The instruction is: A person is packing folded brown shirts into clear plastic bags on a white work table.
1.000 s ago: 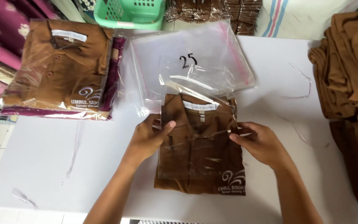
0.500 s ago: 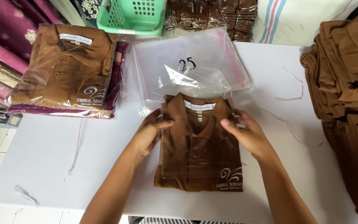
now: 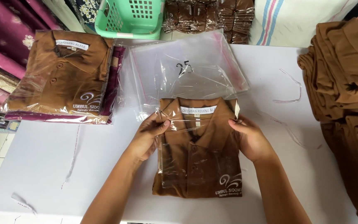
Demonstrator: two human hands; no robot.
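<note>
A folded brown shirt [image 3: 197,157] lies on the white desk [image 3: 42,166], directly in front of the person, with its collar pointing away from them. A clear plastic bag [image 3: 175,153] covers the upper and left part of the shirt, while the lower edge of the shirt seems to be outside the bag, though the thin film is hard to follow there.

The left hand [image 3: 148,137] grasps the left edge of the bag near the collar, with the thumb on top of the film. The right hand [image 3: 249,139] pinches the right edge of the bag at the shoulder of the shirt, with fingers bent around the side.

Just behind the shirt lies a pile of empty clear bags [image 3: 187,68], partly touching the collar end. On the left side of the desk is a stack of packed brown shirts [image 3: 63,79]. On the right side is a heap of unpacked brown shirts [image 3: 344,83]. A green basket [image 3: 131,18] stands beyond the far edge of the desk. Thin plastic strips [image 3: 289,89] lie scattered on the desk.
</note>
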